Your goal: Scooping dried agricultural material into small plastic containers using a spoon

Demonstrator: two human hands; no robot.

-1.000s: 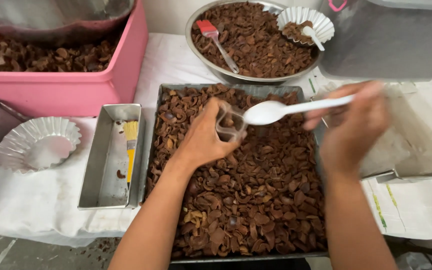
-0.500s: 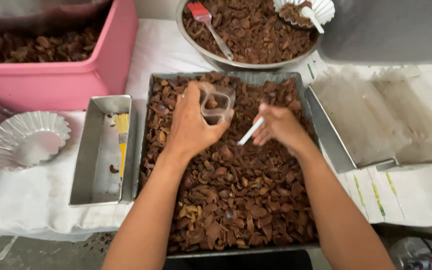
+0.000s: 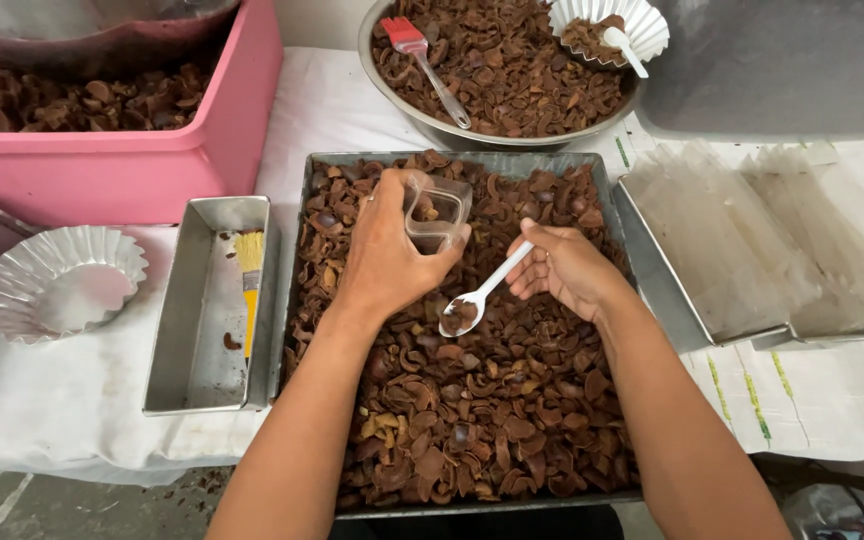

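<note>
In the large grey metal tray (image 3: 607, 200) of light, brittle brown shell pieces (image 3: 482, 420), my right hand (image 3: 567, 268) pinches the stiff white plastic spoon (image 3: 480, 295) by its handle, bowl loaded. My left hand (image 3: 387, 255) clamps a thin, crushable clear plastic cup (image 3: 439, 212) just above it. Beyond lie a small loaf tin (image 3: 197, 380) with a yellow brush (image 3: 250, 275), a pink tub (image 3: 152, 165) and a round steel bowl (image 3: 402, 95).

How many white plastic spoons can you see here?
2: one white spoon in the right hand over the tray of brown shells, another spoon resting in the fluted cup at the top. Others may be buried.
</note>
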